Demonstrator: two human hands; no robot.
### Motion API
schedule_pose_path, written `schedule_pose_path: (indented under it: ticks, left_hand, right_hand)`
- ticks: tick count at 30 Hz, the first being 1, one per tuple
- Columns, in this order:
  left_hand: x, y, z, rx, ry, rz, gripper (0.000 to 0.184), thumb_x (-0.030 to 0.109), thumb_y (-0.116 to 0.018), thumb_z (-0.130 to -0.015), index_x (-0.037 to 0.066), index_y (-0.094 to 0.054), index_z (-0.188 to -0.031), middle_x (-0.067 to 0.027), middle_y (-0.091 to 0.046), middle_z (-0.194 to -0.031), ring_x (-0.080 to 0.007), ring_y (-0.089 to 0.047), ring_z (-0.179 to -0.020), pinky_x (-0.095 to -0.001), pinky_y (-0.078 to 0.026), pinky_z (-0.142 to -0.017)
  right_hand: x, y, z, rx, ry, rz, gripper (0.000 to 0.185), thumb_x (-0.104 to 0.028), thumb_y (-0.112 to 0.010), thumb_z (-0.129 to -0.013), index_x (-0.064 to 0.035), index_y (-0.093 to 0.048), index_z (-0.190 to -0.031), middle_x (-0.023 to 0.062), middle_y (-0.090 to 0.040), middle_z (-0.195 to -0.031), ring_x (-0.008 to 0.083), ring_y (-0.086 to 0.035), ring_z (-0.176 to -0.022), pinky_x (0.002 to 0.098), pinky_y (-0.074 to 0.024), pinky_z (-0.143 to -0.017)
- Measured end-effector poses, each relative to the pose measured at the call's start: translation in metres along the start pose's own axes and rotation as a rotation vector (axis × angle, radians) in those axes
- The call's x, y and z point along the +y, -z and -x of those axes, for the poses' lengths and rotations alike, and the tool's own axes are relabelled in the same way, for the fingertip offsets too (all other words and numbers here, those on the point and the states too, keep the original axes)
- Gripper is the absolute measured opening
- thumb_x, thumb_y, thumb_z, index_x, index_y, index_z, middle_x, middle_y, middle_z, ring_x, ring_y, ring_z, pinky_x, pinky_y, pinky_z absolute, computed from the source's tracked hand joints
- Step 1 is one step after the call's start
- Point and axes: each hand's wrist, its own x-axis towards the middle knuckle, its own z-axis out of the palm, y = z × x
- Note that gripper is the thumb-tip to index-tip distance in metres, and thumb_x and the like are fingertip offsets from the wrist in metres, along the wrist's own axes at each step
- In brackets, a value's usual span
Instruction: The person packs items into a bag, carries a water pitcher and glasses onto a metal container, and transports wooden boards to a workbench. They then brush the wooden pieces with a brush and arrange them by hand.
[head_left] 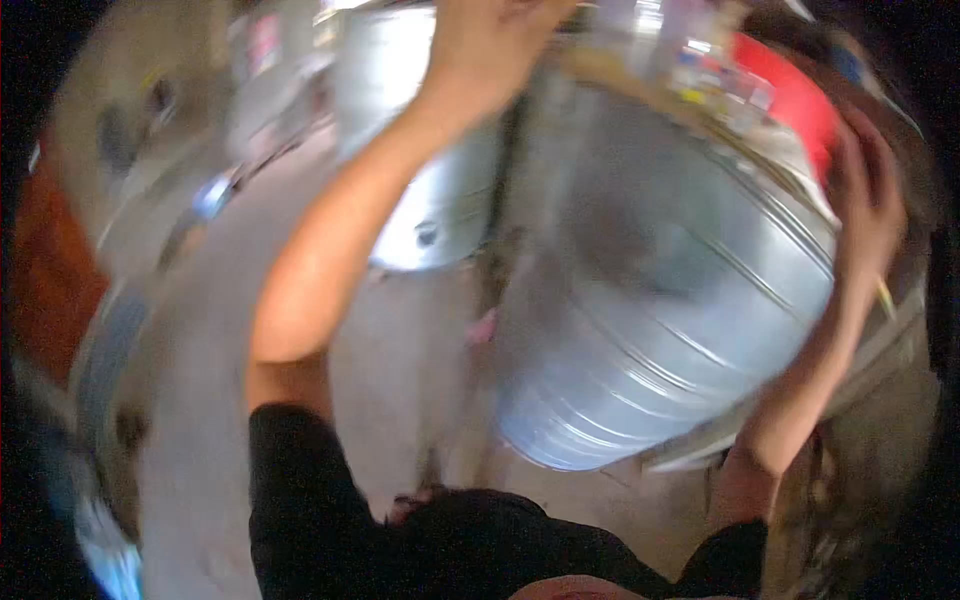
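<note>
A large ribbed metal drum [680, 290] stands in front of me, right of the middle, seen from above at a tilt. My left hand [490, 50] reaches to the top edge of the view, by the drum's far rim. Its fingers are cut off and smeared, so what they hold, if anything, cannot be made out. On the right, my right hand [868, 200] is raised beside the drum's rim with its fingers stretched out. It is close to a red rounded object [790, 95] on top of the drum; whether they touch is unclear.
Small blurred items [705, 75] sit on the drum's top near the red object. A second shiny metal drum [430, 225] stands behind my left forearm. Grey floor [210, 400] spreads to the left, with an orange-brown surface [55, 290] at the far left.
</note>
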Motion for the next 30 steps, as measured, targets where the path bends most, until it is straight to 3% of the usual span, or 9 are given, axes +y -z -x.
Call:
schedule_pose_path:
  ticks: [2,5,8,13,18,21,23,25,30]
  left_hand:
    - [0.001,0.037,0.073,0.168,0.039,-0.170,0.043,0.041,-0.052,-0.088,0.000,-0.065,-0.089,-0.0108,-0.063,-0.077,-0.0202,-0.060,-0.075,-0.0325,-0.046,-0.069]
    - [0.008,0.089,0.190,0.111,0.273,-0.214,0.038,0.035,-0.046,-0.093,0.002,-0.065,-0.088,-0.0143,-0.063,-0.077,-0.0239,-0.060,-0.069,-0.0329,-0.046,-0.066]
    - [0.062,0.144,0.297,0.030,0.586,-0.538,0.029,0.027,-0.051,-0.092,0.002,-0.064,-0.085,-0.0136,-0.063,-0.080,-0.0236,-0.060,-0.067,-0.0341,-0.047,-0.063]
    - [0.198,0.240,0.473,0.080,0.781,-0.954,0.019,0.019,-0.061,-0.087,0.000,-0.062,-0.089,-0.0102,-0.061,-0.087,-0.0140,-0.058,-0.080,-0.0284,-0.048,-0.069]
    - [0.393,0.294,0.573,0.911,1.101,-0.890,0.033,0.028,-0.062,-0.086,0.005,-0.057,-0.111,-0.0097,-0.055,-0.111,-0.0231,-0.056,-0.099,-0.0348,-0.049,-0.079]
    - [0.496,0.322,0.645,1.133,1.015,-1.124,0.049,0.040,-0.058,-0.087,0.009,-0.047,-0.124,-0.0128,-0.044,-0.125,-0.0291,-0.048,-0.111,-0.0419,-0.044,-0.088]
    - [0.564,0.335,0.671,1.267,1.058,-1.148,0.060,0.048,-0.052,-0.087,0.011,-0.038,-0.133,-0.0154,-0.033,-0.135,-0.0330,-0.035,-0.123,-0.0460,-0.033,-0.099]
    - [0.632,0.339,0.694,1.440,1.012,-1.485,0.066,0.049,-0.051,-0.087,0.010,-0.032,-0.137,-0.0174,-0.024,-0.140,-0.0334,-0.024,-0.130,-0.0448,-0.025,-0.105]
    - [0.777,0.347,0.759,1.701,0.942,-1.848,0.074,0.048,-0.053,-0.086,0.011,-0.023,-0.142,-0.0215,-0.012,-0.145,-0.0356,-0.013,-0.135,-0.0465,-0.015,-0.108]
  right_hand:
    - [-0.027,-0.003,0.048,0.199,-0.041,-0.134,0.029,-0.006,-0.047,-0.090,0.0002,-0.056,-0.117,0.0124,-0.061,-0.111,0.0190,-0.057,-0.103,0.0294,-0.0475,-0.085]
    - [-0.059,-0.020,0.119,0.359,-0.139,-0.388,0.029,-0.014,-0.045,-0.095,0.0099,-0.055,-0.108,0.0208,-0.061,-0.100,0.0165,-0.059,-0.075,0.0227,-0.0519,-0.059]
    - [-0.041,-0.065,0.194,0.159,-0.337,-1.272,0.031,-0.025,-0.047,-0.095,0.0048,-0.055,-0.099,0.0182,-0.059,-0.089,0.0156,-0.055,-0.067,0.0259,-0.0480,-0.052]
    - [-0.121,-0.116,0.284,-0.538,-0.264,-1.469,0.022,-0.018,-0.044,-0.095,-0.0017,-0.054,-0.083,0.0024,-0.047,-0.065,0.0095,-0.043,-0.056,0.0258,-0.0400,-0.058]
    - [-0.299,-0.055,0.352,-0.872,-0.373,-1.179,0.014,-0.015,-0.052,-0.092,-0.0040,-0.055,-0.084,-0.0057,-0.044,-0.060,0.0014,-0.036,-0.047,0.0178,-0.0294,-0.041]
    - [-0.390,-0.027,0.412,-1.094,-0.348,-1.189,0.024,-0.016,-0.056,-0.090,-0.0035,-0.050,-0.110,0.0016,-0.052,-0.092,0.0074,-0.051,-0.072,0.0187,-0.0433,-0.052]
    - [-0.449,-0.014,0.450,-1.292,-0.198,-1.262,0.039,-0.021,-0.057,-0.090,-0.0047,-0.043,-0.123,0.0115,-0.040,-0.122,0.0205,-0.050,-0.100,0.0301,-0.0488,-0.077]
    - [-0.529,0.029,0.468,-1.352,-0.035,-1.170,0.043,-0.024,-0.055,-0.091,-0.0061,-0.041,-0.127,0.0143,-0.037,-0.126,0.0251,-0.047,-0.109,0.0334,-0.0488,-0.080]
    - [-0.697,0.091,0.549,-1.396,0.559,-1.270,0.060,-0.045,-0.050,-0.090,-0.0130,-0.031,-0.137,0.0172,-0.024,-0.140,0.0353,-0.020,-0.131,0.0489,-0.0209,-0.104]
